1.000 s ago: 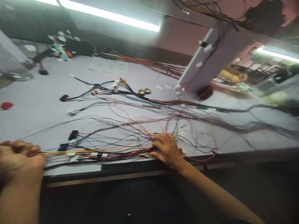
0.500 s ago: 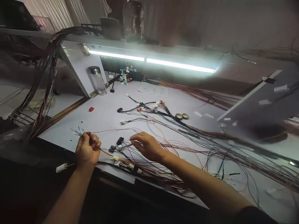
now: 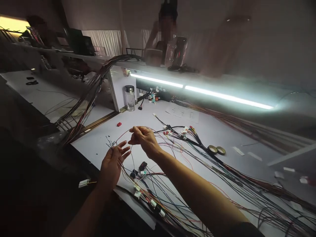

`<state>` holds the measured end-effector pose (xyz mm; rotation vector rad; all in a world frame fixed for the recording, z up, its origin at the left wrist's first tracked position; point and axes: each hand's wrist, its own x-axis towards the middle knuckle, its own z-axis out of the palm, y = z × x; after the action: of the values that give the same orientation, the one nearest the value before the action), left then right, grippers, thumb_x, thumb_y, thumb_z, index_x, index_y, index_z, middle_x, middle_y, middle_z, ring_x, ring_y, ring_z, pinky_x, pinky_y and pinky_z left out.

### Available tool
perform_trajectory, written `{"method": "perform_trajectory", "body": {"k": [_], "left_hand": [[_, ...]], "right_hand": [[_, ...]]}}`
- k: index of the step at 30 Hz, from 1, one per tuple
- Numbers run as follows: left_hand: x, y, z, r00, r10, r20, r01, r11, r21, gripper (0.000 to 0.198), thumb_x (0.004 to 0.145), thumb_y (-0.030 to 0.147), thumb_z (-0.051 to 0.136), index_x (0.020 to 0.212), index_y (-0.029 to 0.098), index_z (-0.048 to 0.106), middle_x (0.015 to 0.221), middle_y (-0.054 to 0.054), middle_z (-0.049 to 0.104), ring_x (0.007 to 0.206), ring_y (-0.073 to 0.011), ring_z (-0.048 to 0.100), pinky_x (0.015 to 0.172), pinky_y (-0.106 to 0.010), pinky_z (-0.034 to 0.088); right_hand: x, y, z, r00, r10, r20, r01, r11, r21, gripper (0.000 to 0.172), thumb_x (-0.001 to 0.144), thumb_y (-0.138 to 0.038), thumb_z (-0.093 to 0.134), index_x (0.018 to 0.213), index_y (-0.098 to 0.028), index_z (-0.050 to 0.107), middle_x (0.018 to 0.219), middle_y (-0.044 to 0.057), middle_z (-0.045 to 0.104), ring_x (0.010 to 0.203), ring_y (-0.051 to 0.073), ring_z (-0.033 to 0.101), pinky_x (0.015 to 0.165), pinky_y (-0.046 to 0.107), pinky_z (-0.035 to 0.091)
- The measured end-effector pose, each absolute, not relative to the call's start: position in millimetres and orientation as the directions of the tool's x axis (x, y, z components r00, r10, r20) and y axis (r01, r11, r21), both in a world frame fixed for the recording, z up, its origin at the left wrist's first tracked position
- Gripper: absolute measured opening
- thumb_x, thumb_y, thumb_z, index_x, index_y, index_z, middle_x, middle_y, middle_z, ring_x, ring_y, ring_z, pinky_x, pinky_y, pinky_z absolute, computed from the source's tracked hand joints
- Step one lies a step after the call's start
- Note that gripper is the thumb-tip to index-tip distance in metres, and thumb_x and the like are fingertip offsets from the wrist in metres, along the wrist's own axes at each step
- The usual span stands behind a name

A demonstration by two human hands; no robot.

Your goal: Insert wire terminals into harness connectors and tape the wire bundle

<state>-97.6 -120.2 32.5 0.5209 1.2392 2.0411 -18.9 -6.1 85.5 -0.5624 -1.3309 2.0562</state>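
Near the table's front left edge, my left hand (image 3: 111, 168) pinches a bunch of thin wires (image 3: 110, 143) between thumb and forefinger. Their bare metal ends fan upward, and the other fingers are spread. Just to the right and slightly higher, my right hand (image 3: 146, 141) is closed in a pinch on a thin red wire (image 3: 122, 134), which runs down to the bunch. A white wire (image 3: 133, 159) loops below the right fingers. By my left wrist, a white connector (image 3: 84, 183) hangs past the table edge. Black connectors (image 3: 143, 166) lie right of the left hand.
Wiring harnesses (image 3: 197, 143) spread across the table to the right, beside two tape rolls (image 3: 212, 149). A red connector (image 3: 119, 124) and a glass bottle (image 3: 130, 100) stand farther back. A lamp (image 3: 227, 97) runs under the shelf. Another person (image 3: 168, 26) is beyond it.
My right hand has moved left and up from above the black connectors and now pinches the red wire close to my left hand. Left-hand fingers have spread. The view has swung left.
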Motion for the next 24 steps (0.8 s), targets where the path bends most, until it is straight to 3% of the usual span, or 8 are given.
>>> {"method": "perform_trajectory", "body": {"k": [3, 7, 9, 12, 15, 19, 22, 24], "left_hand": [[-105, -118, 30, -0.681, 0.733, -0.011, -0.358, -0.319, 0.878, 0.031, 0.077, 0.045, 0.07, 0.082, 0.017, 0.059, 0.105, -0.011, 0.067, 0.091, -0.0219, 0.065, 0.088, -0.039, 0.05], [-118, -115, 20, -0.729, 0.664, -0.165, -0.447, -0.279, 0.85, 0.022, 0.081, 0.035, 0.067, 0.082, 0.015, 0.058, 0.084, -0.007, 0.068, 0.062, -0.0112, 0.059, 0.061, -0.025, 0.051], [-121, -113, 17, -0.728, 0.648, -0.225, -0.485, -0.255, 0.836, 0.016, 0.085, 0.03, 0.062, 0.082, 0.015, 0.058, 0.08, -0.007, 0.067, 0.057, -0.0097, 0.057, 0.056, -0.022, 0.049], [-114, -110, 20, -0.697, 0.676, -0.239, -0.517, -0.242, 0.821, 0.013, 0.089, 0.025, 0.055, 0.084, 0.014, 0.059, 0.088, -0.01, 0.069, 0.071, -0.014, 0.064, 0.067, -0.026, 0.054], [-100, -107, 30, -0.674, 0.691, -0.26, -0.579, -0.275, 0.768, 0.014, 0.091, 0.018, 0.049, 0.083, 0.013, 0.06, 0.088, -0.009, 0.068, 0.082, -0.0157, 0.066, 0.073, -0.027, 0.055], [-93, -112, 41, -0.67, 0.663, -0.334, -0.626, -0.263, 0.734, 0.019, 0.092, 0.014, 0.045, 0.084, 0.013, 0.061, 0.086, -0.008, 0.067, 0.079, -0.0159, 0.066, 0.07, -0.026, 0.056], [-99, -118, 45, -0.699, 0.629, -0.339, -0.623, -0.305, 0.72, 0.021, 0.092, 0.013, 0.043, 0.078, 0.014, 0.059, 0.071, -0.003, 0.061, 0.075, -0.0154, 0.065, 0.07, -0.027, 0.056], [-104, -121, 50, -0.731, 0.617, -0.292, -0.583, -0.343, 0.736, 0.021, 0.092, 0.013, 0.042, 0.076, 0.015, 0.056, 0.063, 0.0, 0.053, 0.073, -0.0158, 0.064, 0.071, -0.029, 0.057]], "right_hand": [[-6, 6, 87, -0.78, 0.613, -0.122, -0.072, -0.282, -0.957, 0.026, 0.09, -0.041, 0.055, 0.088, -0.017, 0.062, 0.056, -0.008, 0.049, 0.043, 0.005, 0.045, 0.051, 0.022, 0.046], [10, 29, 81, -0.799, 0.503, -0.33, 0.25, -0.222, -0.942, 0.029, 0.094, -0.034, 0.05, 0.079, -0.013, 0.064, 0.05, -0.009, 0.038, 0.037, 0.004, 0.028, 0.04, 0.019, 0.032], [14, 31, 80, -0.792, 0.548, -0.269, 0.228, -0.142, -0.963, 0.028, 0.094, -0.032, 0.05, 0.08, -0.013, 0.065, 0.049, -0.009, 0.037, 0.038, 0.004, 0.028, 0.04, 0.019, 0.028], [11, 9, 76, -0.728, 0.685, -0.019, 0.147, 0.129, -0.981, 0.028, 0.095, -0.035, 0.047, 0.087, -0.017, 0.067, 0.05, -0.008, 0.042, 0.042, 0.005, 0.037, 0.046, 0.019, 0.032], [-1, -31, 63, -0.653, 0.743, 0.143, 0.276, 0.41, -0.869, 0.029, 0.093, -0.036, 0.049, 0.08, -0.018, 0.069, 0.057, -0.003, 0.056, 0.054, 0.009, 0.051, 0.056, 0.021, 0.037], [-16, -69, 40, -0.667, 0.734, 0.13, 0.37, 0.478, -0.797, 0.029, 0.096, -0.037, 0.045, 0.091, -0.023, 0.071, 0.079, 0.001, 0.07, 0.071, 0.014, 0.062, 0.065, 0.023, 0.043], [-16, -80, 30, -0.639, 0.738, 0.218, 0.333, 0.521, -0.786, 0.024, 0.095, -0.036, 0.047, 0.104, -0.026, 0.067, 0.1, 0.002, 0.07, 0.09, 0.017, 0.063, 0.079, 0.027, 0.046], [-8, -86, 27, -0.614, 0.744, 0.265, 0.322, 0.542, -0.776, 0.031, 0.09, -0.041, 0.055, 0.115, -0.024, 0.062, 0.112, 0.005, 0.066, 0.102, 0.021, 0.06, 0.088, 0.033, 0.046]]}}
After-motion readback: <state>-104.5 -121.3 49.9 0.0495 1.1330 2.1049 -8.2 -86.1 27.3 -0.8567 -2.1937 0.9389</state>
